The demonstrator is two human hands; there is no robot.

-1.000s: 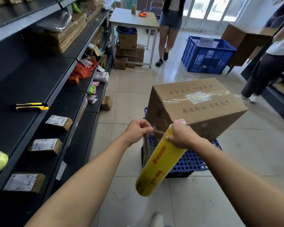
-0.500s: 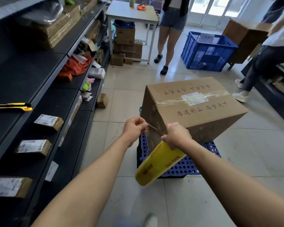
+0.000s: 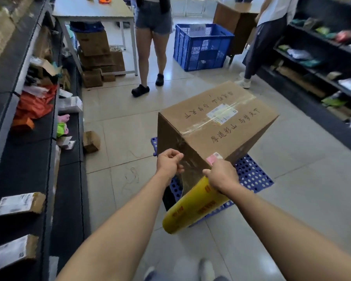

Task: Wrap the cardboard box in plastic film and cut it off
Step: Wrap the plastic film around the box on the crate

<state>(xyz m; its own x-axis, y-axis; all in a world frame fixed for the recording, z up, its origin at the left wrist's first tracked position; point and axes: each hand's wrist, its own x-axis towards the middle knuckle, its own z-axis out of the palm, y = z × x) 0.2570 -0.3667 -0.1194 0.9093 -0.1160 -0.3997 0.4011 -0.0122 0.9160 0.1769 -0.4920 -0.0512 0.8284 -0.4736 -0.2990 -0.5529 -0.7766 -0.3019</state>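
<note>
A large taped cardboard box with handwritten characters on top stands on a blue perforated crate on the floor. My right hand grips the upper end of a yellow roll of plastic film, close to the box's near corner. My left hand pinches the loose edge of the clear film, which stretches from the roll to that hand in front of the box's left side.
Dark shelving with small parcels runs along the left, more shelves on the right. Two people stand beyond the box near a white table and a blue basket. A small box lies on the floor.
I have stepped closer to the box. Both hands rose toward its near corner, and the film between roll and left hand has been pulled out wider.
</note>
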